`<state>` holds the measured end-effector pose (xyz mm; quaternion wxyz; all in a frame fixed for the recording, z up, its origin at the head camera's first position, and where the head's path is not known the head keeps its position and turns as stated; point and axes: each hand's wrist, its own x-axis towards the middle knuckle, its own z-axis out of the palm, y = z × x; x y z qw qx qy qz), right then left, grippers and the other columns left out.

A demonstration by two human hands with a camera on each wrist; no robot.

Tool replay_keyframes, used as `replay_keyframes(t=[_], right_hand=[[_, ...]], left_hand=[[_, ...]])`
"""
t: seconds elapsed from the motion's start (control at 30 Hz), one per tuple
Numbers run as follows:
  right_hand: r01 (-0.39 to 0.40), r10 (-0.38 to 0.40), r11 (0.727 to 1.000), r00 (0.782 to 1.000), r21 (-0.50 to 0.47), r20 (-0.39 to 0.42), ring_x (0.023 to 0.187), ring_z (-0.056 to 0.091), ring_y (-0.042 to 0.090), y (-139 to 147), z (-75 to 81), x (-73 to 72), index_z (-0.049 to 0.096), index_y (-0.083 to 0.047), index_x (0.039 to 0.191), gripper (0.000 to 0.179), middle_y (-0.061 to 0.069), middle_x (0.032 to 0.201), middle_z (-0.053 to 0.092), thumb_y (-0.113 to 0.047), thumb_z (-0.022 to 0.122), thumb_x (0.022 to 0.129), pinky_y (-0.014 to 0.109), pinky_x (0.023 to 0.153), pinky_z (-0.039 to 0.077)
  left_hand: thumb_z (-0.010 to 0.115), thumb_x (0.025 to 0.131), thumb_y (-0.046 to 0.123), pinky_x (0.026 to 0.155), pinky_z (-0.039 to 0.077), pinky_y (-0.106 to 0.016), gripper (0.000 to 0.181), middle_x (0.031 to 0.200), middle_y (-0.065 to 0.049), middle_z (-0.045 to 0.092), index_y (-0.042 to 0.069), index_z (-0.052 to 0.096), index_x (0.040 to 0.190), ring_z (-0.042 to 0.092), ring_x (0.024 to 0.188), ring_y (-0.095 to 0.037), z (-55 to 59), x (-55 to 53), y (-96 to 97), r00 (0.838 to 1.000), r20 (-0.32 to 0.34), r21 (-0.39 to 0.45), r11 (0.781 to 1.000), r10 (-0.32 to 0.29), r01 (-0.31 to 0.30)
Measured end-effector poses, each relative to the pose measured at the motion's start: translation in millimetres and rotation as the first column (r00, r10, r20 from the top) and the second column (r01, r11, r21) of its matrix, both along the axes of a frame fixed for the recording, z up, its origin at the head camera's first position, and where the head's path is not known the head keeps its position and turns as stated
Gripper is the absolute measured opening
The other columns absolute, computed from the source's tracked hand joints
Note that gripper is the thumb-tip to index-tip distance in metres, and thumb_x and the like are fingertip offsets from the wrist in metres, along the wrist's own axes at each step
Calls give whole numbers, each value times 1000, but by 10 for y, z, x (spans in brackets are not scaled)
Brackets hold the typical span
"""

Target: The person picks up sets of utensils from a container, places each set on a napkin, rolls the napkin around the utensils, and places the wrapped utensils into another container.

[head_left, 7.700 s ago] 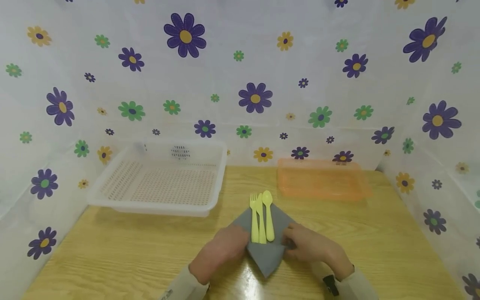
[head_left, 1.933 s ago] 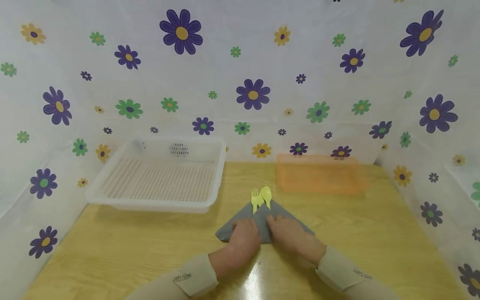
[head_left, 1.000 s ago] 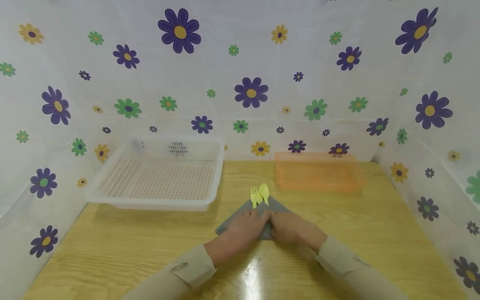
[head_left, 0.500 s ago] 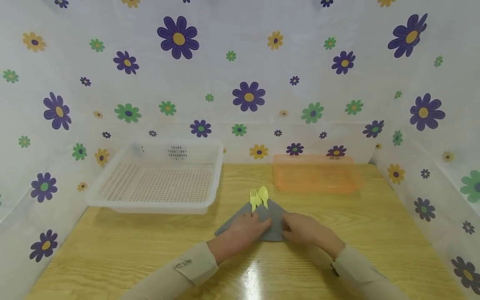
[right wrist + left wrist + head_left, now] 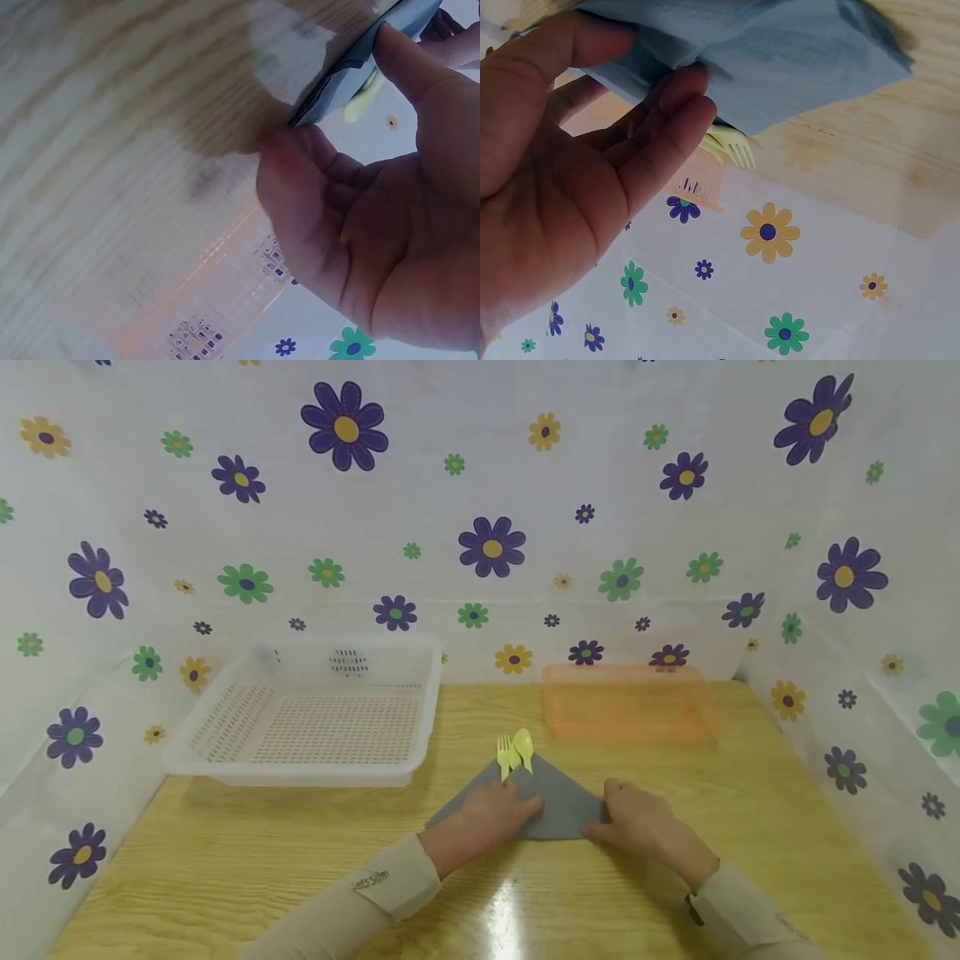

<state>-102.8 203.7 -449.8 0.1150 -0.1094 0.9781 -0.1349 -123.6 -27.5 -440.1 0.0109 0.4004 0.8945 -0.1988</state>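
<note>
A grey cloth napkin [image 5: 562, 806], folded into a wide triangle, lies on the wooden table. From its top poke the heads of a yellow-green fork [image 5: 503, 750] and spoon [image 5: 523, 743], with a knife [image 5: 513, 758] between them; their handles are hidden inside the fold. My left hand [image 5: 483, 818] rests on the napkin's left half, fingertips just under the cutlery and thumb pointing right. In the left wrist view its fingers are loosely bent against the cloth. My right hand [image 5: 648, 827] has thumb and fingers around the right corner, thumb on the edge in the right wrist view.
A white perforated basket [image 5: 300, 768] stands at the back left of the table [image 5: 277, 860]. An orange plastic basket [image 5: 630, 732] sits at the back right. Flower-printed sheeting [image 5: 420, 485] encloses the back and both sides.
The napkin's lower part has been folded up over the cutlery handles. My right hand has since slid from the middle out to the right corner, while the left hand stays on the fold.
</note>
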Motion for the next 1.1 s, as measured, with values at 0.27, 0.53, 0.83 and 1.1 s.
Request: replay_keyframes(t=[0.27, 0.53, 0.83, 1.1], right_hand=[[28, -24, 995, 999, -99, 40, 59, 45, 16, 55, 37, -35, 48, -8, 88, 44, 3, 69, 50, -41, 77, 83, 31, 51, 35], [-32, 57, 963, 995, -268, 83, 60, 40, 12, 70, 18, -114, 53, -8, 78, 29, -1, 68, 45, -26, 74, 85, 26, 53, 32], [131, 3, 827, 971, -547, 238, 59, 41, 13, 66, 26, -115, 52, -6, 82, 15, 0, 66, 46, -14, 63, 89, 27, 54, 36], [283, 7, 621, 931, -731, 366, 78, 55, 15, -18, 39, -74, 52, -2, 86, 18, 4, 82, 53, -16, 59, 95, 32, 71, 53]], left_hand=[[61, 96, 7, 48, 50, -28, 28, 88, -11, 59, 23, 49, 116, 58, 67, -19, 42, -13, 59, 1000, 19, 88, 996, 9, -11], [61, 97, 8, 49, 49, -29, 27, 91, -10, 57, 22, 45, 114, 58, 69, -19, -99, -105, 37, 1000, 28, 74, 997, 9, -11], [62, 97, 10, 51, 51, -29, 24, 93, -9, 59, 23, 50, 114, 61, 70, -20, 73, -34, 22, 999, 33, 50, 999, -3, 2], [62, 97, 12, 53, 52, -28, 28, 96, -8, 60, 25, 52, 120, 61, 70, -18, 72, -31, -13, 999, 20, 34, 999, -27, 26]])
